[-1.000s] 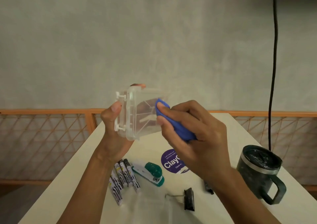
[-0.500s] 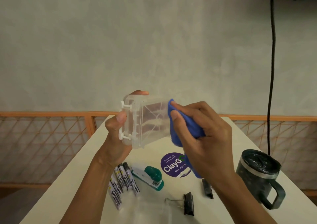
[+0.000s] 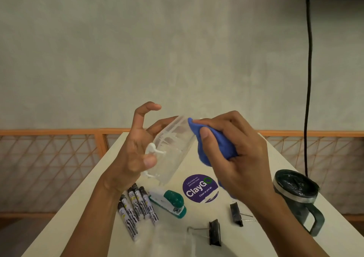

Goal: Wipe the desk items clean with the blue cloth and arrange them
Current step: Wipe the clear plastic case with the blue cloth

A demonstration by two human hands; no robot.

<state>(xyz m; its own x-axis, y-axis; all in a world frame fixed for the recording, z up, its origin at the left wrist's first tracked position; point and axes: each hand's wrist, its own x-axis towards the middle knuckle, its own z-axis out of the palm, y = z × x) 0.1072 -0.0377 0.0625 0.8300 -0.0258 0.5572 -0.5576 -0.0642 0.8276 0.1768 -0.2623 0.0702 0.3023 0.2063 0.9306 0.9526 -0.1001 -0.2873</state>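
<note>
clear box (image 3: 171, 152) now tilted | left hand (image 3: 134, 155) grips it | right hand (image 3: 241, 158) clutches blue cloth (image 3: 218, 146) against it

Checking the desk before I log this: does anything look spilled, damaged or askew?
Nothing spilled or damaged. The two binder clips lie at different angles and the markers lie staggered beside the stapler; the mug stands upright.

left hand (image 3: 136, 154): thumb and fingers grip the clear box (image 3: 173, 146), index sticking up
right hand (image 3: 236, 158): curled round the blue cloth (image 3: 218, 146)
</note>
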